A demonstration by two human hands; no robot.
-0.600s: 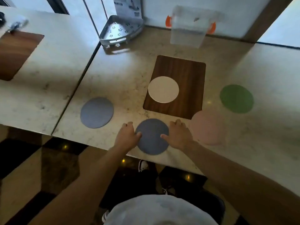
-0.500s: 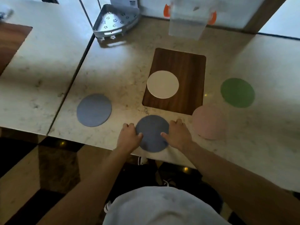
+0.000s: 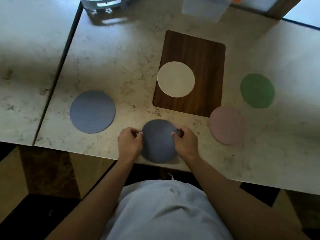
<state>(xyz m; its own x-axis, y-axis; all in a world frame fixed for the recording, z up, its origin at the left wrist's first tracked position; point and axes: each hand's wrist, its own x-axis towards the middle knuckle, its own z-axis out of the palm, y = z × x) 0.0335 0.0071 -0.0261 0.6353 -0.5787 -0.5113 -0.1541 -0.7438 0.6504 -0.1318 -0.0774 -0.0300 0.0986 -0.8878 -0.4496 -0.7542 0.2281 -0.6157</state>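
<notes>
At the far edge of the desk (image 3: 112, 58) stands a clear plastic tub (image 3: 201, 7), cut off by the top of the view, and I cannot tell what is in it. To its left only the lower rim of a metal corner rack (image 3: 103, 1) shows, its inside out of sight. Nearer, a wooden board (image 3: 206, 54) carries a cream disc (image 3: 176, 79) lying flat on its near-left part. On the bare desk lie a blue disc (image 3: 92, 111) out to the left, a pink disc (image 3: 227, 125) just off the board's near-right corner, and a green disc (image 3: 257, 90) beyond the pink one, apart from it. The dark grey disc (image 3: 158, 141) sits at the near edge of the desk, right in front of the person. The left grip (image 3: 129, 142) pinches its left rim with curled fingers and thumb, and the right grip (image 3: 186, 142) pinches its right rim likewise. Half a second ago both hands lay flatter beside it, thumbs resting on its edges; now the fingers have curled in and taken hold. The other discs and the board lie where they lay, while the tub and rack have slid toward the top of the view.
</notes>
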